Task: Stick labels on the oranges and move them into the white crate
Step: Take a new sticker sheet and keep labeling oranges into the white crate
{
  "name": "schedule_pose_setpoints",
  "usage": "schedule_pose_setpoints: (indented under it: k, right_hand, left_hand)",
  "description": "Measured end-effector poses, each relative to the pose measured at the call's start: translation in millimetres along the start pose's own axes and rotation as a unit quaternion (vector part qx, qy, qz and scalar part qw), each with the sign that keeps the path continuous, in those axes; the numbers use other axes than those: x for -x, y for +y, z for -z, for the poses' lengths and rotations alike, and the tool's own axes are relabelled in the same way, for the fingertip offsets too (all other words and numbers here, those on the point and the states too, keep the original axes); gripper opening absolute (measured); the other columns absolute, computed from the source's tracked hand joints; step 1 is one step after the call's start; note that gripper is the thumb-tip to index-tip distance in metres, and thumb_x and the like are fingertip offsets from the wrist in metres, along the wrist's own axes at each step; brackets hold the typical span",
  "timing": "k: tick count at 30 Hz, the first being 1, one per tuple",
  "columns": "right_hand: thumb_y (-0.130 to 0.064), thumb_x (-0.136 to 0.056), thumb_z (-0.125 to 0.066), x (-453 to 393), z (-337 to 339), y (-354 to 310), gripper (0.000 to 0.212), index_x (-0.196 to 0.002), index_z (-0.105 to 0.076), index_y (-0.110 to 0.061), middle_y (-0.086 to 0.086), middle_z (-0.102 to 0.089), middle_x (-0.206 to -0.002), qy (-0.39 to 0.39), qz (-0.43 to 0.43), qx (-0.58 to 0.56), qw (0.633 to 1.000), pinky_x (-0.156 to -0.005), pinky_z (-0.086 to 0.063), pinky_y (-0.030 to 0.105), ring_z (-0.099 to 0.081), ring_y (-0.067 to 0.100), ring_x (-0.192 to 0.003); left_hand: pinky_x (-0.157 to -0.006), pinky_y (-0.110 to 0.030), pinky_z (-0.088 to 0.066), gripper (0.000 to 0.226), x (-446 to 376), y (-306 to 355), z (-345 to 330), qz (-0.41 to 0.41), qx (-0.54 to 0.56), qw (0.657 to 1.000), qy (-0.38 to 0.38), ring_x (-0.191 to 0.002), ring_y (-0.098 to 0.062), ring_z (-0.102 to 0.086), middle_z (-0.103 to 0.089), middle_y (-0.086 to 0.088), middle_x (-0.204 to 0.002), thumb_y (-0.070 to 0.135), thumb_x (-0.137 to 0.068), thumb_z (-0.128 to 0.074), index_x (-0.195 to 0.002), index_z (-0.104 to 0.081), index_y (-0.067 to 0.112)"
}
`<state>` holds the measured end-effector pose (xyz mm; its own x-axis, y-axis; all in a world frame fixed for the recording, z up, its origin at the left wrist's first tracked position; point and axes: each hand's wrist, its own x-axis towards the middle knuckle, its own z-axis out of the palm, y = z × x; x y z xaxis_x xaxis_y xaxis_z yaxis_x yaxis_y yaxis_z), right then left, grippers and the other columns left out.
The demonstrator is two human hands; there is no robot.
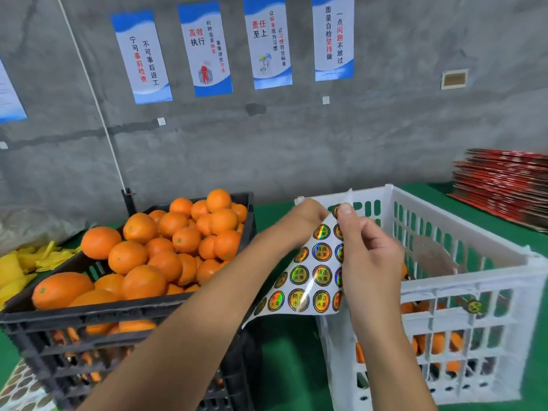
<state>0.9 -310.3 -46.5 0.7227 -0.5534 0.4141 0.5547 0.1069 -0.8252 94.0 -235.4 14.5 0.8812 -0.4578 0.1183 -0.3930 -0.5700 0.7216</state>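
Both hands are holding up a sheet of round holographic labels (311,274) between the two crates. Left hand (305,216) is gripping its top edge from behind, and right hand (367,256) is pinching a label near the top corner with thumb and fingers. Oranges (166,247) are filling the black crate (89,321) on the left; a few oranges are lying inside the white crate (474,292) on the right.
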Motion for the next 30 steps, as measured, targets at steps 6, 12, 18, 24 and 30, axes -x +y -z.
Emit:
schedule_pose_setpoints:
  k: [6, 12, 18, 24, 30]
  right_hand:
    - [-0.043, -0.103, -0.057, 1, -8, 4, 0.056, -0.072, -0.037, -0.001, 0.031, -0.041, -0.069, -0.04, 0.051, 0.056, 0.996, -0.053, -0.044, 0.053, -0.043, 0.037, -0.056]
    - [-0.043, -0.103, -0.055, 8, -21, 9, 0.047, -0.063, -0.041, -0.025, -0.006, -0.045, -0.058, -0.074, 0.114, 0.135, 0.981, -0.052, -0.037, 0.026, -0.043, 0.009, -0.055]
    - [-0.038, -0.099, -0.063, 23, -43, 15, 0.025, -0.078, -0.066, -0.024, -0.008, -0.059, -0.078, -0.099, 0.181, 0.169, 0.964, -0.063, -0.045, 0.025, -0.06, 0.015, -0.076]
    - [-0.036, -0.092, -0.073, 34, -55, 13, 0.011, -0.086, -0.077, -0.027, -0.003, -0.071, -0.078, -0.126, 0.118, 0.062, 0.983, -0.065, -0.054, 0.026, -0.067, 0.016, -0.075]
    - [-0.022, -0.095, -0.071, 41, -59, 14, 0.01, -0.096, -0.081, -0.023, -0.005, -0.075, -0.088, -0.185, 0.08, 0.052, 0.978, -0.073, -0.057, 0.029, -0.072, 0.017, -0.086]
  left_hand:
    - [-0.08, -0.035, -0.056, 0.021, 17, -16, 38, -0.162, 0.053, 0.968, 0.183, -0.08, -0.017, -0.068, -0.076, -0.005, -0.086, 0.02, -0.1, -0.062, -0.09, -0.078, 0.01]
    - [-0.086, -0.018, -0.054, 0.015, 101, -50, 42, -0.238, 0.115, 0.942, 0.204, -0.104, -0.012, -0.072, -0.077, 0.008, -0.106, 0.025, -0.097, -0.07, -0.11, -0.078, 0.026]
    - [-0.09, -0.023, -0.057, 0.023, 127, -73, 25, -0.219, 0.196, 0.922, 0.253, -0.106, -0.014, -0.072, -0.077, 0.005, -0.109, 0.008, -0.093, -0.069, -0.11, -0.079, 0.02]
    - [-0.088, -0.024, -0.058, 0.033, 137, -82, 20, -0.231, 0.138, 0.912, 0.309, -0.111, -0.023, -0.07, -0.075, 0.007, -0.114, 0.01, -0.092, -0.072, -0.122, -0.074, 0.024]
    - [-0.084, -0.016, -0.056, 0.031, 139, -87, 23, -0.231, 0.12, 0.888, 0.379, -0.104, -0.008, -0.072, -0.076, 0.015, -0.109, 0.012, -0.088, -0.074, -0.118, -0.075, 0.019]
